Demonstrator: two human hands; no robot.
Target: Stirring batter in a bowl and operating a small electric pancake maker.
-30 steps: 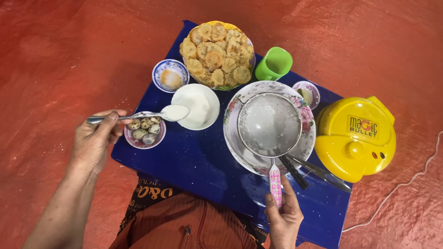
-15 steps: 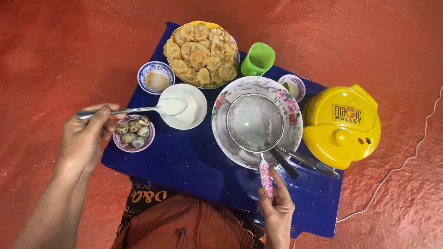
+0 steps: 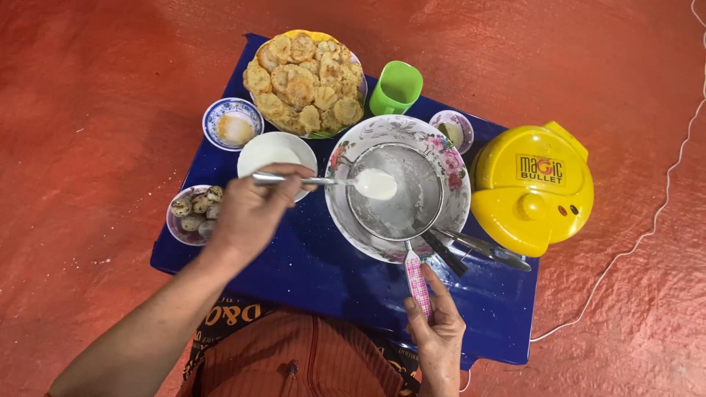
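From my remote seat over the head camera, I see the left hand (image 3: 246, 213) pinched shut on the thin metal handle of a spoon (image 3: 323, 180), fingers curled over the top and thumb beneath. The spoon's long axis runs nearly level, left to right; its bowl, heaped with smooth white batter, points away from the fingertips and hangs over a round wire-mesh sieve (image 3: 395, 191).

The sieve sits inside a glossy floral bowl (image 3: 456, 187), its fine mesh smeared pale. Its narrow pink checked handle slants down toward me, where the right hand (image 3: 440, 334) grips the end between thumb and fingertips. Just past those fingertips, dark-handled metal utensils (image 3: 478, 250) lie across the bowl's rim, pointing right.

Behind the left knuckles stands a plain white bowl (image 3: 272, 151), partly hidden by the hand. Below the wrist, a small dish of speckled eggs (image 3: 193, 213) shows mottled, rounded shells. Farther off from the fingers are a blue-patterned saucer (image 3: 232, 123), a plate piled with rough golden fried cakes (image 3: 305, 81), a green plastic cup (image 3: 397, 87) and a tiny floral dish (image 3: 451, 126). A shiny yellow rounded appliance (image 3: 531, 187) sits to the right of the bowl. All rest on a blue table (image 3: 323, 265) over a red mat (image 3: 95, 110).
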